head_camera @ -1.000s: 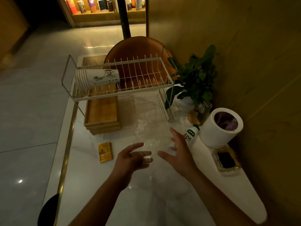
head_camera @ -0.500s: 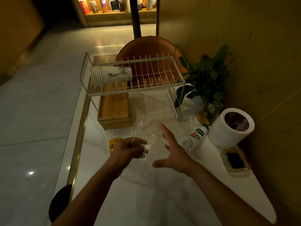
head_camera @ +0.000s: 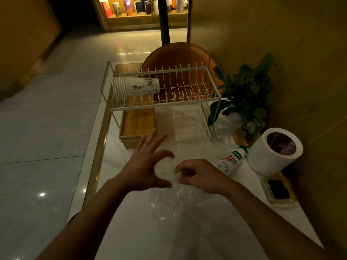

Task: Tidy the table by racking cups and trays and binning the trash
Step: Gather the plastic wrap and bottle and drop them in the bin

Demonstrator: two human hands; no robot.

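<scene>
A crumpled sheet of clear plastic wrap [head_camera: 169, 201] lies on the white table [head_camera: 187, 239] in front of me. My right hand [head_camera: 201, 178] has its fingers curled and pinches the wrap's upper edge. My left hand [head_camera: 145, 166] hovers just left of it, fingers spread, its thumb near the plastic. A stack of paper cups [head_camera: 135, 87] lies on its side on the top shelf of the white wire rack [head_camera: 165, 106]. Stacked wooden trays [head_camera: 137, 126] sit under the rack. A white bin [head_camera: 270, 160] stands at the right, with a drink bottle [head_camera: 231, 160] lying beside it.
A potted plant [head_camera: 247, 91] and a small table sign [head_camera: 251, 126] stand behind the bin. A glass ashtray [head_camera: 277, 189] sits near the table's right edge. An orange chair [head_camera: 178, 55] is behind the rack. The table's left edge drops to a tiled floor.
My left hand has opened and spread its fingers, moving forward. My right hand has curled onto the plastic wrap. The yellow packet is now hidden behind my left hand.
</scene>
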